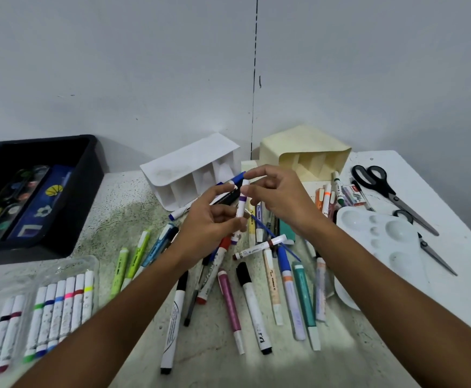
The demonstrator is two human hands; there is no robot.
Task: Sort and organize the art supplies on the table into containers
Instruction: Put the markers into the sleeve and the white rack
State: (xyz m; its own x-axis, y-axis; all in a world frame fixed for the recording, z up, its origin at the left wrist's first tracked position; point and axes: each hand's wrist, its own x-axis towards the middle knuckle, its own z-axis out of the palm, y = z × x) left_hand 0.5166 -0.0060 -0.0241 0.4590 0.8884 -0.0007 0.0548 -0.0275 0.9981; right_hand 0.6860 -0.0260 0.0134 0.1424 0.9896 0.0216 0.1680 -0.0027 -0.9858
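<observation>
Loose markers (245,298) litter the tabletop (133,219) nearest the person. Above them the left hand (211,219) pinches a purple-banded white marker (241,208) upright, while the right hand (279,203), fingers curled, grips its top end. Behind lie a white organizer (192,169) and a cream organizer (307,155), both tipped over.

a white marker with a purple band (241,204); a white divided plastic organizer (192,170); a cream plastic organizer (307,152); a black plastic tray (85,175); black-handled scissors (382,189); a white paint palette (380,236); a speckled greenish-white desk (127,208).
</observation>
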